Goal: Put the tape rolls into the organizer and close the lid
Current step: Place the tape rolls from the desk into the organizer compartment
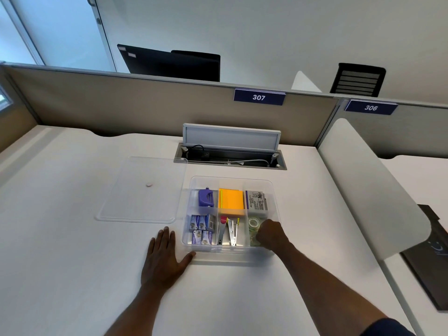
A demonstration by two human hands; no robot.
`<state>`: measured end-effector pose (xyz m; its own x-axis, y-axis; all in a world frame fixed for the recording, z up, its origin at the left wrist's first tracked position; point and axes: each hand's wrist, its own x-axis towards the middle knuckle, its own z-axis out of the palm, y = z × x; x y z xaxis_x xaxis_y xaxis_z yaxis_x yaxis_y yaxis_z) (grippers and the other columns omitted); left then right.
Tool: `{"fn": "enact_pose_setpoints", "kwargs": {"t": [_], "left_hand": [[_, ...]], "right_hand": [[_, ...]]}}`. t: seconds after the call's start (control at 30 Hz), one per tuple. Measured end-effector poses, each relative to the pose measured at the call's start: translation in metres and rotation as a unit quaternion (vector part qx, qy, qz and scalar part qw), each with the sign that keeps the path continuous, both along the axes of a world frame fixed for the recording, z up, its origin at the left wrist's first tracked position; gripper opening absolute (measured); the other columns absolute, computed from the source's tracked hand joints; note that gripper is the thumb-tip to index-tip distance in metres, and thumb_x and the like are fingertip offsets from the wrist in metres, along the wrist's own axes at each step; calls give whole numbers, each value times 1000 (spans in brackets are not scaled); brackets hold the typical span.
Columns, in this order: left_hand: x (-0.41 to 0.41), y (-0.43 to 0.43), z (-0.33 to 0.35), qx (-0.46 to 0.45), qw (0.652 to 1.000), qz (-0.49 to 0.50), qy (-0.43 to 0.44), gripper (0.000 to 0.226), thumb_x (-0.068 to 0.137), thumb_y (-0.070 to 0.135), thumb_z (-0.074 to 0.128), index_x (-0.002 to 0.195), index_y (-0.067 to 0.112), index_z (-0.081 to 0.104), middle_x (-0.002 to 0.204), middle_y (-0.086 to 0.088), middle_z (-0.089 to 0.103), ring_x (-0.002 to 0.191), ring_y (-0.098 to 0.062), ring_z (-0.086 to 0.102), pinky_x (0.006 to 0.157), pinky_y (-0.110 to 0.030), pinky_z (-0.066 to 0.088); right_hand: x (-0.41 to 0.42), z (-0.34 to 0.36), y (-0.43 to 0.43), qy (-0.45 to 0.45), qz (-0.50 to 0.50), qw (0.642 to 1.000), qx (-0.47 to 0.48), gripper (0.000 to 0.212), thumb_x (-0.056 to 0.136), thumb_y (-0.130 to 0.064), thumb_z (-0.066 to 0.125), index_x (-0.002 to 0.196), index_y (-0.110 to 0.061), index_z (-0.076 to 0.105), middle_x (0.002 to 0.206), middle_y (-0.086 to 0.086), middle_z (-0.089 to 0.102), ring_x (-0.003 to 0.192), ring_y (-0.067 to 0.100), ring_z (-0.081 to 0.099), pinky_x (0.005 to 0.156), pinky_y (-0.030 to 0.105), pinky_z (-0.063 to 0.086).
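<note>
2 bare forearms come into view from the bottom edge, each ending in a bare hand: the left hand (163,260) and the right hand (271,232). No rings, watch or bracelet show on the fingers or wrists that can be seen, and neither hand wears a glove. At the bottom right corner, a dark navy sleeve (388,327) covers the upper part of the right arm; the left arm shows no sleeve at all within the picture, only bare arm up to the edge.
</note>
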<state>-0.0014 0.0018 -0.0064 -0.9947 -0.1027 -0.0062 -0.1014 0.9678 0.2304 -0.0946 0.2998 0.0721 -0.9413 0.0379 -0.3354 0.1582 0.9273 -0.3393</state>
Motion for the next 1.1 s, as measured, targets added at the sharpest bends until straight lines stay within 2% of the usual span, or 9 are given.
{"fn": "enact_pose_setpoints", "kwargs": {"t": [0.1, 0.23, 0.37, 0.43, 0.53, 0.63, 0.77, 1.0, 1.1], "left_hand": [[0, 0, 0, 1, 1000, 0, -1, 99, 77, 80, 21, 145, 8, 29, 157, -13, 22, 147, -24, 15, 120, -40, 11], [0, 0, 1, 3, 1000, 0, 1, 99, 77, 80, 21, 145, 8, 29, 157, -13, 22, 147, -24, 14, 120, -40, 10], [1, 0, 1, 5, 1000, -1, 1, 99, 77, 80, 21, 145, 8, 28, 157, -13, 21, 147, -24, 14, 120, -40, 10], [1, 0, 2, 7, 1000, 0, 1, 99, 78, 80, 22, 145, 8, 28, 157, -13, 21, 147, -24, 14, 120, -40, 10], [0, 0, 2, 6, 1000, 1, -1, 99, 78, 80, 21, 145, 8, 28, 157, -12, 21, 147, -24, 14, 120, -40, 10], [0, 0, 2, 2, 1000, 0, -5, 99, 78, 80, 19, 146, 9, 27, 157, -12, 21, 147, -23, 13, 120, -39, 9], [0, 0, 2, 5, 1000, 1, -4, 100, 77, 81, 19, 146, 9, 26, 158, -12, 21, 147, -23, 13, 120, -39, 8], [2, 1, 5, 9, 1000, 2, 0, 99, 78, 79, 20, 146, 7, 26, 157, -13, 21, 147, -24, 13, 120, -39, 9], [2, 1, 5, 8, 1000, 3, 3, 99, 78, 79, 20, 146, 8, 25, 158, -12, 20, 147, -23, 11, 120, -38, 7]], "right_hand": [[0, -1, 0, -10, -2, 1000, -7, 31, 83, -17, 61, 105, 5, 61, 110, 20, 68, 101, 33, 66, 80, 28, 50], [-3, 2, 1, -27, -32, 999, -27, 33, 80, -19, 63, 104, 4, 60, 109, 19, 68, 100, 32, 66, 72, 23, 43], [-8, 7, 3, -31, -47, 998, -41, 25, 81, -10, 56, 98, 6, 64, 106, 21, 70, 99, 34, 67, 77, 27, 49], [-10, 7, 2, -21, -81, 995, -62, 25, 82, -10, 55, 100, 6, 63, 106, 22, 69, 99, 34, 66, 72, 25, 46], [-14, 5, -2, -10, -92, 993, -77, 30, 85, -10, 51, 110, 5, 60, 115, 21, 65, 106, 34, 63, 78, 26, 47], [-13, 7, -2, -18, -100, 991, -86, 30, 87, -8, 47, 111, 4, 60, 117, 21, 63, 108, 32, 61, 82, 29, 48], [-13, 6, 0, -3, -110, 986, -126, 30, 81, -3, 53, 107, 0, 65, 114, 16, 68, 104, 30, 64, 72, 22, 42], [-12, 8, 3, -1, -82, 989, -123, 26, 79, -3, 55, 100, -2, 70, 107, 16, 71, 98, 29, 66, 70, 22, 40], [-15, 9, 2, -14, -76, 991, -112, 30, 81, -4, 54, 108, 0, 66, 114, 18, 68, 104, 31, 64, 74, 23, 44]]}}
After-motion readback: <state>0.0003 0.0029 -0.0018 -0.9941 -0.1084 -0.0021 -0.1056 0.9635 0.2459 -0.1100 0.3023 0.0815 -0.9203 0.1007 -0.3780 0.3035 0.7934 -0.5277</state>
